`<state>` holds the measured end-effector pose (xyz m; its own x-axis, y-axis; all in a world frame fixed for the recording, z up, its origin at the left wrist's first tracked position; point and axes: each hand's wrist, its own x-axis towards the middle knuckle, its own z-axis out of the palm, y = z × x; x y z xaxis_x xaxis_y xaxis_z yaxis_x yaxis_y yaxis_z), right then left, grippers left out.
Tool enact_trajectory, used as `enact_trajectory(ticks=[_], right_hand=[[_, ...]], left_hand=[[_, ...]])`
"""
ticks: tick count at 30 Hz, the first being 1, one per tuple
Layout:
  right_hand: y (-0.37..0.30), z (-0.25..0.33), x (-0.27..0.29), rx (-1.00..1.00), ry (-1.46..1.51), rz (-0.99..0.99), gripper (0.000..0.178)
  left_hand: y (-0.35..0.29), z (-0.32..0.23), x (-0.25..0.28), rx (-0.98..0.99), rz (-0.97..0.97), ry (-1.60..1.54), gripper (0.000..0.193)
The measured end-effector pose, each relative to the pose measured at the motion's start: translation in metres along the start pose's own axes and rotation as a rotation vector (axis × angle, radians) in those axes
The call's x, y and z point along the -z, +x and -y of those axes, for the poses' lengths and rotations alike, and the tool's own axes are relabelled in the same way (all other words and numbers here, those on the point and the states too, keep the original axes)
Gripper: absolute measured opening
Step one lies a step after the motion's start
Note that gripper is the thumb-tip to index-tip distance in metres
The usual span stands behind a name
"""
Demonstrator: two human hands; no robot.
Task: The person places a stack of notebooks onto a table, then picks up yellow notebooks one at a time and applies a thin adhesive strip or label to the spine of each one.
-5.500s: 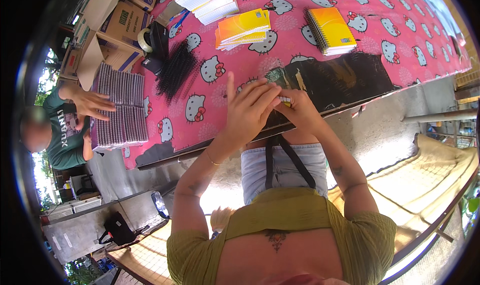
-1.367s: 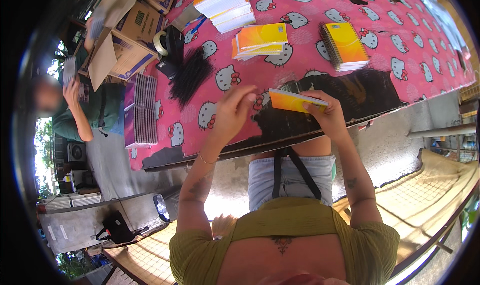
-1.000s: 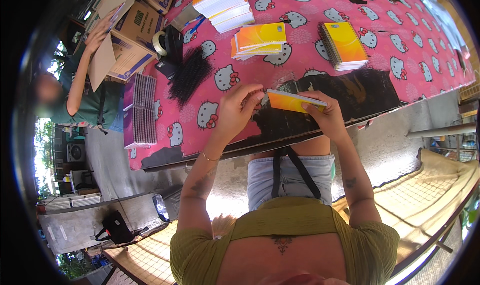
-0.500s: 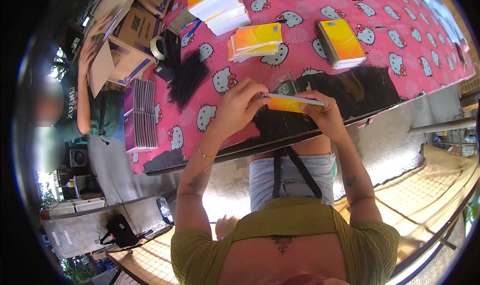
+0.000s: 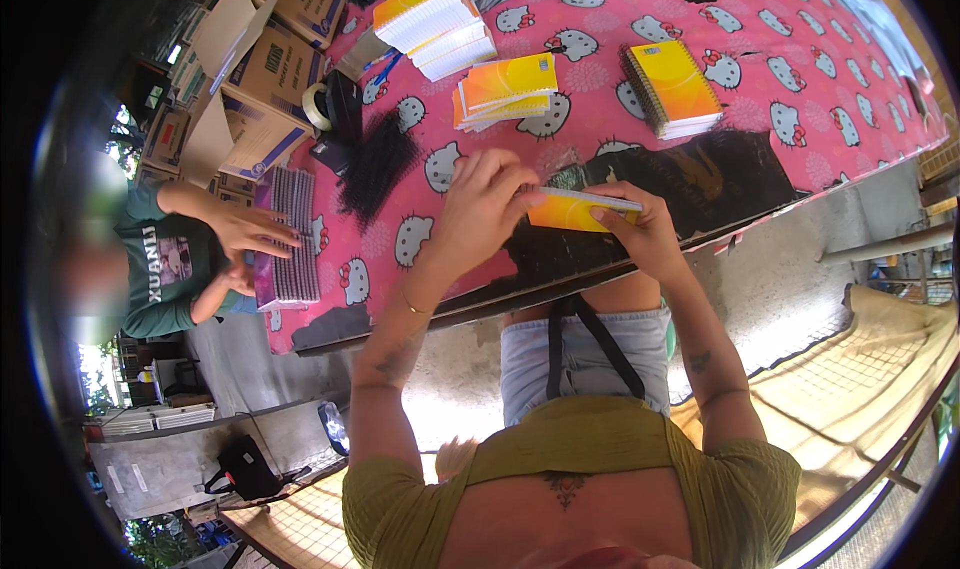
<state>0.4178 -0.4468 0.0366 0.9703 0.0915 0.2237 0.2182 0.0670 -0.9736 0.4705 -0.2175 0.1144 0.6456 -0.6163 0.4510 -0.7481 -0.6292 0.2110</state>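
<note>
A small notebook [image 5: 572, 212] with a yellow-orange cover is tilted over the table's near edge, its long white page edge facing up. My right hand [image 5: 642, 231] grips its right end, thumb on the cover and fingers behind. My left hand [image 5: 482, 207] is pinched closed at the notebook's upper left corner; whatever sits between those fingertips is hidden. Left of my left hand lies a bundle of thin black strands [image 5: 376, 167]. Loose yellow-orange notebooks [image 5: 510, 84] are piled just beyond my hands.
A stack of spiral-bound yellow notebooks [image 5: 675, 84] stands at right, a taller pile [image 5: 430, 24] farther back. At left, a co-worker's hands [image 5: 235, 231] are at grey-edged purple notebooks [image 5: 292, 239], near cardboard boxes [image 5: 262, 99] and a tape roll [image 5: 316, 106]. The pink tablecloth [image 5: 740, 119] has a torn dark patch.
The co-worker's hands have moved from the cardboard box flap down to the purple notebooks. My notebook has tilted slightly, showing more cover; my left fingers have shifted a little at its corner.
</note>
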Motion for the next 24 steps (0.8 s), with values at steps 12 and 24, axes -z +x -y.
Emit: enact_trajectory(ticks=[12,24], right_hand=[[-0.011,0.016,-0.003,-0.016,-0.045,-0.061,0.023],[-0.019,0.03,-0.02,-0.069,0.149,-0.111,0.025]], left_hand=[[-0.011,-0.009,0.003,0.238,0.142,-0.136,0.05],[-0.025,-0.035,-0.042,0.085,0.039,0.523,0.088]])
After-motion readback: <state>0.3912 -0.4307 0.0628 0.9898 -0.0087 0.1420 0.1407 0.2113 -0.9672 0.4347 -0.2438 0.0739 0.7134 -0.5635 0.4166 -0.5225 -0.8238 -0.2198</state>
